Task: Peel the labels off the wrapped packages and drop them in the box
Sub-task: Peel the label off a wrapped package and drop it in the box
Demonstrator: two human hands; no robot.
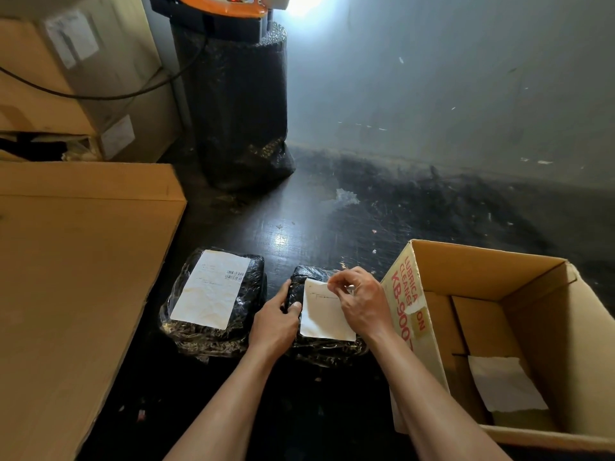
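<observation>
One label (327, 316), top edge in right grip (361, 301)

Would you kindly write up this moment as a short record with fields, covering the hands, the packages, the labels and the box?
left hand: grips the right package at its left edge
right hand: pinches the right label near its top edge
left package: untouched, left label flat on it
box: open, beside the right package, one white sheet inside
</observation>
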